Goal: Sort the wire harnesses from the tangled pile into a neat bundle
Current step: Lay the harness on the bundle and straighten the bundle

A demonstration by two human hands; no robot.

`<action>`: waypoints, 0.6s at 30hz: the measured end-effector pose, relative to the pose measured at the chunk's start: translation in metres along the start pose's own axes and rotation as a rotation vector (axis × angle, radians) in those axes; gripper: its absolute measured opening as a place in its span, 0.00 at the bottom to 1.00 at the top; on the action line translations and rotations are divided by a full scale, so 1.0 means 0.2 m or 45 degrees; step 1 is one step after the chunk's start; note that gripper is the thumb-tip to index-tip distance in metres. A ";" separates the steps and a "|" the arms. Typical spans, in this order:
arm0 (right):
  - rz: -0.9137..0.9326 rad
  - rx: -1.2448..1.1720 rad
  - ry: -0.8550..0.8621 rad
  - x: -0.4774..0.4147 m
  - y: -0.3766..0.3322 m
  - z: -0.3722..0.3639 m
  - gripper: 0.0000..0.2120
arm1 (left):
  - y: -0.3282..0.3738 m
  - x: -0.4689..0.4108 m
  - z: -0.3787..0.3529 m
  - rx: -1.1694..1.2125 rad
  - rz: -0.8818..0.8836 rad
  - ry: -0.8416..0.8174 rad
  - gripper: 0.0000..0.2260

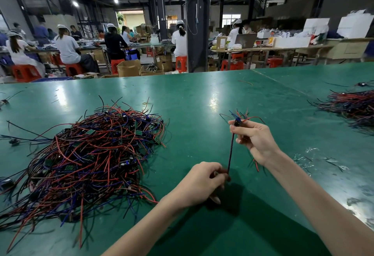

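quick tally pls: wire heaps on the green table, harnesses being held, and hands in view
wire heaps: 2, the big tangled pile on the left and the smaller heap at the far right
held harness: 1, the held harness stretched between both hands
hands: 2, the left hand and the right hand
total: 5

The tangled pile (91,154) lies on the table (202,93) to the left, a second heap (352,103) at the far right. Between them the left hand (202,182) and, beyond it, the right hand (253,140) hold one harness (230,152).
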State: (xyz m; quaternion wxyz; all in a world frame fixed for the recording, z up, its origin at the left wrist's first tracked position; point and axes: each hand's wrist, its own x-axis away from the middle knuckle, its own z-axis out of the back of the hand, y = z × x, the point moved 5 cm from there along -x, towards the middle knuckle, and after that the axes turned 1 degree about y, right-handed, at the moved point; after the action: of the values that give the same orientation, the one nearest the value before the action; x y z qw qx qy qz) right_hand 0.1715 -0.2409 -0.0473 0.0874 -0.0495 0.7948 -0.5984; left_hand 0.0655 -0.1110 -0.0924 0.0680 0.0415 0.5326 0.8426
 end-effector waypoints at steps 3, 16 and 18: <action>-0.064 0.049 0.004 -0.02 0.03 0.02 0.07 | 0.08 0.03 -0.04 0.060 -0.152 -0.036 0.06; -0.196 0.079 -0.131 -0.03 0.04 0.04 0.10 | 0.09 0.05 -0.03 0.359 -0.079 -0.163 0.08; -0.199 0.057 -0.137 -0.03 0.03 0.05 0.10 | 0.08 0.05 -0.02 0.418 -0.033 -0.166 0.08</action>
State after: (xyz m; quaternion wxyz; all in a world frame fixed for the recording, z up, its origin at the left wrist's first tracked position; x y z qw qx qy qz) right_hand 0.1803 -0.2472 -0.0553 0.0841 -0.1415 0.7692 -0.6175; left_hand 0.0538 -0.1197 -0.0793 0.1055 0.0998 0.6581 0.7388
